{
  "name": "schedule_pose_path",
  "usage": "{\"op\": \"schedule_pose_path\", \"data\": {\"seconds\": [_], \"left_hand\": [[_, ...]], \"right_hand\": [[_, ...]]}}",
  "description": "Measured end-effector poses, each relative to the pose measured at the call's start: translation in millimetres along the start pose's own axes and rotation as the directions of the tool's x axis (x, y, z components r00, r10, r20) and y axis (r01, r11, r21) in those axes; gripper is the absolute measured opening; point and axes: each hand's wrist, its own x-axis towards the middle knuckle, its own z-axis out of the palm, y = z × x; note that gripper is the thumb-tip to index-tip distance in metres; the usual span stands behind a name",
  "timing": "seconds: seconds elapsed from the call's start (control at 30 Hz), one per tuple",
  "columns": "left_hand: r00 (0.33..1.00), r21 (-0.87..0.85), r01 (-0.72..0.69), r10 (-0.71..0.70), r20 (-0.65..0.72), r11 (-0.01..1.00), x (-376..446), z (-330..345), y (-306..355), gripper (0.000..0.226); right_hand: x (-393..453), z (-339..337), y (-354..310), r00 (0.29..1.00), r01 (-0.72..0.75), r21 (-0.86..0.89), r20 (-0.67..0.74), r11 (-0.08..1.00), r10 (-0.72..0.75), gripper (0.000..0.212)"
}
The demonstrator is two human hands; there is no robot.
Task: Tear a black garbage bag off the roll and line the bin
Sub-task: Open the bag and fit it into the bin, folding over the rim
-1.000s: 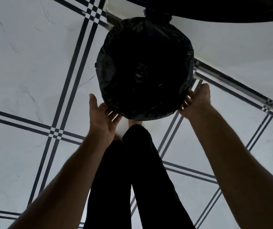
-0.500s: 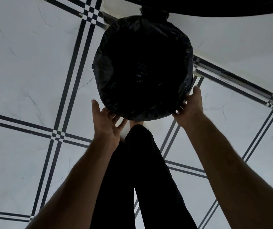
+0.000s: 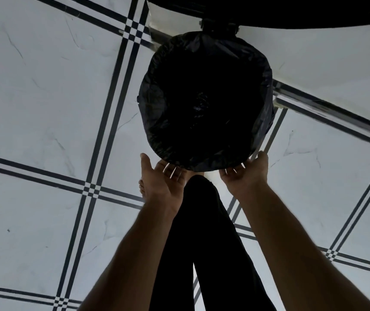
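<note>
Tiled floor; lined bin; hands beneath rim.

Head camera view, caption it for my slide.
Both hands, left hand and right hand, at the near rim of the bag-lined bin.

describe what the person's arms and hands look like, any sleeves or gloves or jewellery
Both forearms are bare up to the frame edge, with no sleeves in view. The left hand and right hand wear no gloves, and no rings, watch or bracelet show.

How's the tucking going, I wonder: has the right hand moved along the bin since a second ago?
Yes. The right hand slid from the bin's right side round to its near edge.
</note>
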Motion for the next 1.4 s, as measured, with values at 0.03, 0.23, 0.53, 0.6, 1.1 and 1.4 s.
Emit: {"op": "schedule_pose_path", "data": {"seconds": [0.03,0.23,0.53,0.6,1.1,1.4], "left_hand": [[1.0,-0.003,0.0,0.0,0.011,1.0,0,0,-1,0.067],[0.999,0.03,0.025,-0.026,0.04,0.999,0,4,-2,0.067],[0.997,-0.082,0.075,-0.075,0.014,0.994,3,13,-7,0.071],[0.998,-0.073,0.066,-0.065,0.009,0.995,1,14,-8,0.065],[0.96,0.503,-0.271,0.268,0.08,0.821,12,31,56,0.056],[0.673,0.705,-0.634,0.676,0.3,0.318,31,61,89,0.016]], "right_hand": [[2,0,-1,1.0,-0.012,0.021,0.017,1.0,0.012,0.049],[6,2,-3,1.0,0.01,0.038,0.007,0.999,-0.01,0.049],[16,-5,-8,0.993,0.118,-0.125,0.018,0.985,-0.117,0.034],[24,-9,-17,0.988,0.15,-0.264,-0.004,0.953,-0.156,0.024],[36,7,-65,0.888,0.409,-0.532,0.046,0.741,-0.457,0.032],[46,0,-81,0.617,0.466,-0.878,0.233,0.111,-0.752,0.034]]}}
